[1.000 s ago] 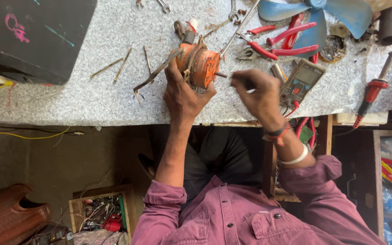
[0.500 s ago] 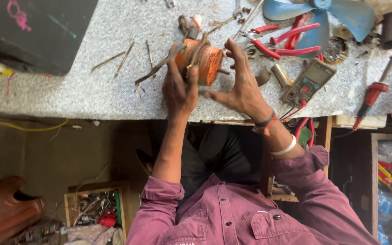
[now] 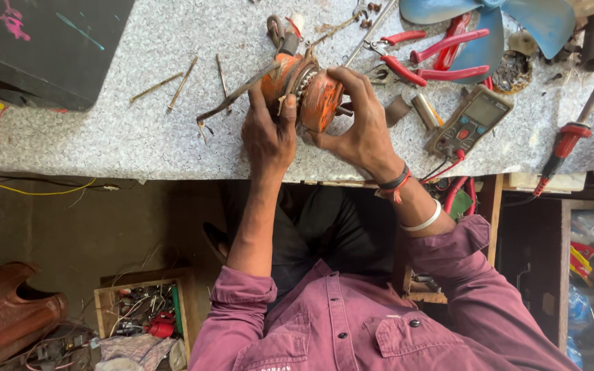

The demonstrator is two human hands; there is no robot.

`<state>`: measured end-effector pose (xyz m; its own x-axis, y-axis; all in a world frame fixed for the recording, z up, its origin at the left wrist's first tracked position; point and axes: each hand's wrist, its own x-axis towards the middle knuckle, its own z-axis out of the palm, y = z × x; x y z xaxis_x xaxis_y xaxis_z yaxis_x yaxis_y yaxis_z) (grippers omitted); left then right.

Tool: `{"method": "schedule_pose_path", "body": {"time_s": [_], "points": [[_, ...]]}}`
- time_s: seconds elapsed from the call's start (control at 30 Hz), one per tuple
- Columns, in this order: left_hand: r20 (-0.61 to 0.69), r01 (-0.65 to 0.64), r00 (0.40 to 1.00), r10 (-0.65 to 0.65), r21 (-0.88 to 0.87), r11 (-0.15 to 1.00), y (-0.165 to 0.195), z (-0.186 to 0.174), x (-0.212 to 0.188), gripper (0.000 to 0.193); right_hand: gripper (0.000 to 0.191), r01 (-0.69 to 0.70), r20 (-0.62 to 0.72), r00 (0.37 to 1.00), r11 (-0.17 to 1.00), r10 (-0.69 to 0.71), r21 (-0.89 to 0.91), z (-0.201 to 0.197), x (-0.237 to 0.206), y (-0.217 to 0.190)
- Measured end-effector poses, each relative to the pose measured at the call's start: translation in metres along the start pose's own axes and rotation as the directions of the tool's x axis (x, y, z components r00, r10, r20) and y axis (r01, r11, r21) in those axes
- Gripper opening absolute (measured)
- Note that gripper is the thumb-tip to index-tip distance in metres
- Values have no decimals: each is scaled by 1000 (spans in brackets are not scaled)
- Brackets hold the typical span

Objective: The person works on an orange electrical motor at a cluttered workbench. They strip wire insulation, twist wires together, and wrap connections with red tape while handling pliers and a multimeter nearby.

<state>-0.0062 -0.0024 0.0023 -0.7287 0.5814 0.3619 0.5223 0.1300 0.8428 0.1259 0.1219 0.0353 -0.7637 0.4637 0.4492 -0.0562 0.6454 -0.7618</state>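
Observation:
An orange fan motor (image 3: pixel 309 93) with its two housing halves lies on the speckled grey workbench (image 3: pixel 139 130). My left hand (image 3: pixel 268 130) grips the left half, thumb and fingers wrapped over it. My right hand (image 3: pixel 357 124) clasps the right half from the other side. A dark cable (image 3: pixel 235 93) runs off the motor to the left across the bench. Both hands hold the motor just above the bench's near edge.
Red-handled pliers (image 3: pixel 424 62), a blue fan blade (image 3: pixel 503 20), a multimeter (image 3: pixel 470 121), a red screwdriver (image 3: pixel 566 141) and long bolts (image 3: pixel 173 82) lie on the bench. A black box (image 3: pixel 42 48) stands at far left. Below are a crate of parts (image 3: pixel 142 312) and a reddish cover (image 3: pixel 5 312).
My right hand has come in from beside the motor and closed on its right half. The left hand stays on the motor throughout.

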Motion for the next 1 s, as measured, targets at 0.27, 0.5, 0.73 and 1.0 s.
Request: {"method": "schedule_pose_path", "body": {"time_s": [0.27, 0.5, 0.73, 1.0], "points": [[16, 28, 999, -29, 44, 999, -3, 1, 0, 67, 89, 40, 2, 999, 999, -39, -33, 2, -4, 4], [-46, -58, 997, 63, 97, 994, 1, 1, -2, 63, 85, 59, -17, 998, 993, -61, -99, -2, -6, 1], [-31, -39, 999, 43, 133, 990, 4, 1, -1, 59, 85, 6, -20, 1000, 1000, -6, -29, -4, -8, 4], [-32, -50, 998, 56, 169, 984, 5, 8, -1, 55, 81, -5, -68, 998, 992, -3, -126, -9, -16, -4]]}}
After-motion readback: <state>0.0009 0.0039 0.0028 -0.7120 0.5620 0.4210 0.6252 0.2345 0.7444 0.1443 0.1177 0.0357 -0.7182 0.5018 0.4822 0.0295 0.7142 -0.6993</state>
